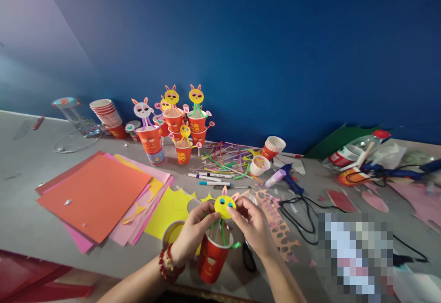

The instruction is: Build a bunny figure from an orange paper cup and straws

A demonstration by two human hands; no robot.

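Both hands meet low in the middle of the head view. My left hand (193, 235), with a red bead bracelet on its wrist, pinches the left side of a yellow paper bunny face (224, 204) with pink ears. My right hand (251, 222) pinches its right side. The face sits on green pipe-cleaner stems that rise from a red paper cup (212, 258) standing under my hands. A second cup with a yellow inside (171, 233) stands just left of my left hand.
Several finished bunny cups (174, 126) stand by the blue wall. Sheets of orange, pink and yellow paper (96, 193) lie at left. Markers (213, 178), pipe cleaners (227, 158), stacked cups (107, 114), a glue gun (291, 181) with black cable, scissors (248, 257) and a plastic bottle (358, 149) lie around.
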